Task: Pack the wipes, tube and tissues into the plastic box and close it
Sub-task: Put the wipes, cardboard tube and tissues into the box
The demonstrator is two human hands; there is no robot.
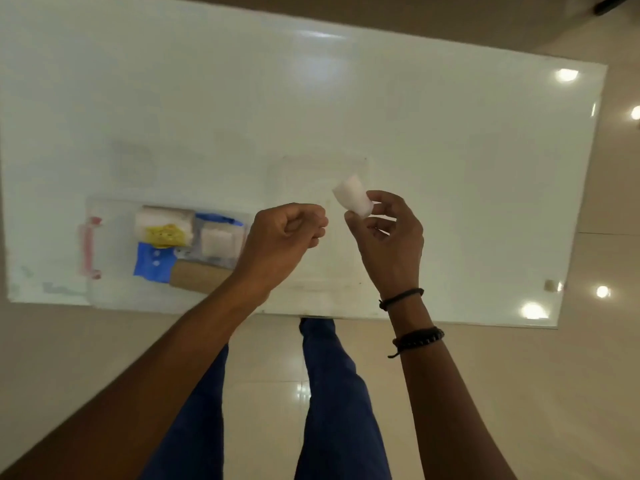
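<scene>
Right hand [386, 233] is raised above the table [450, 168], fingers curled, pinching a small white folded piece [354, 196] between thumb and fingertips. It looks like a tissue or wipe, too blurred to say which. Two dark bracelets [414, 337] sit on that wrist and forearm.

Left hand [285, 233] is just left of the right hand, closed into a loose fist, knuckles up. Can't tell if anything is inside it; nothing shows between the fingers.

Landmark: the clear plastic box [104, 244], on the table left of the left hand, near the table's front edge. Its walls are nearly invisible against the white top. A red latch [89, 247] marks its left end. The left wrist covers the box's right end.

Inside the box:
- white pack with a yellow label [164, 225], back left
- blue packet [152, 261], front left, print unreadable
- brown cardboard-coloured piece [197, 277] at the front, partly hidden by the left forearm, identity unclear
- white square pad in clear wrap [216, 239], right side
- blue strip [218, 218] along the back right, possibly the tube, can't confirm

Right of the box, behind both hands, a faint clear rectangle [311, 168] lies flat on the table, probably the lid, edges barely readable.

Below the table edge: blue trousers [332, 393] and glossy floor tiles [270, 375]. Both forearms are cut off by the frame bottom.
</scene>
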